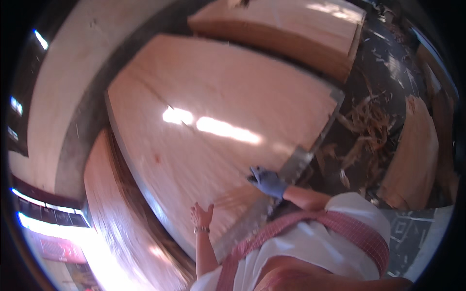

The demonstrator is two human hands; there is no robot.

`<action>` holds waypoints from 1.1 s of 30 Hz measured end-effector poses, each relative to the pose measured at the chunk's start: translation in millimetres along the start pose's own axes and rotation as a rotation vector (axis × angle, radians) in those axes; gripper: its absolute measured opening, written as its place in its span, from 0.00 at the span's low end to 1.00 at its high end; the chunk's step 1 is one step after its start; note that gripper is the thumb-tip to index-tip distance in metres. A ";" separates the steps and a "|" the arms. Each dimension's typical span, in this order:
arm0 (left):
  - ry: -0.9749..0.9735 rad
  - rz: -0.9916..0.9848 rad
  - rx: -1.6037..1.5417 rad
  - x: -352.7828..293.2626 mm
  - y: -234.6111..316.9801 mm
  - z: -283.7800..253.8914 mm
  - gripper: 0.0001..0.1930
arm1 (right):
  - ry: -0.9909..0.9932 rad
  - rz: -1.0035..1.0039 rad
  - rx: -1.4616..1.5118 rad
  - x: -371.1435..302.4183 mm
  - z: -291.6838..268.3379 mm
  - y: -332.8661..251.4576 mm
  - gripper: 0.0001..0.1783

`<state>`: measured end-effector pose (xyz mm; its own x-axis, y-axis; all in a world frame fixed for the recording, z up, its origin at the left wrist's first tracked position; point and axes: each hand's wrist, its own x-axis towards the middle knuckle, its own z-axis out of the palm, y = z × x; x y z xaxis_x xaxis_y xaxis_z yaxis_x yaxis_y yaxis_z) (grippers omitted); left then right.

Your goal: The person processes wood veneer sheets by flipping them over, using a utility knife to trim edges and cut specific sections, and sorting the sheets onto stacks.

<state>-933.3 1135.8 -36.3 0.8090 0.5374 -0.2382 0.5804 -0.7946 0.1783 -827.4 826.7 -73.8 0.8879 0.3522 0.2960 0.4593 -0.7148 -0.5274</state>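
Note:
A large pale veneer sheet [218,111] lies flat on a metal-edged table [303,157] and fills the middle of the view. My left hand [202,216] is bare, with a bracelet at the wrist. Its fingers are spread just over the sheet's near edge. My right hand [267,182] wears a blue-grey glove and rests at the sheet's near right edge, next to the metal rim. Motion blur hides whether it pinches the sheet. My white shirt and pink checked apron straps [310,223] fill the bottom.
A second veneer stack [281,26] lies beyond the table. Wood scraps and shavings [369,126] cover the dark floor on the right, beside a curved veneer piece [412,160]. More pale sheets lie at the lower left [111,208] and the upper left [58,92].

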 end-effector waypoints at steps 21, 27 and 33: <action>0.446 1.034 -1.345 -7.3 735.6 -472.2 0.11 | 0.678 -0.272 -0.273 156.9 -343.7 289.1 0.11; 0.064 1.011 -1.315 -100.1 674.5 -336.5 0.16 | 0.873 -0.838 0.102 338.0 -563.0 148.8 0.14; -0.152 0.971 -1.027 -127.5 604.6 -267.3 0.22 | 0.019 -0.497 1.385 276.9 -579.8 50.3 0.11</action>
<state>-660.5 662.4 357.1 0.9393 -0.1815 0.2913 -0.3290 -0.2343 0.9148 -573.4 538.0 443.4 0.6395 0.3675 0.6753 0.3774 0.6151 -0.6922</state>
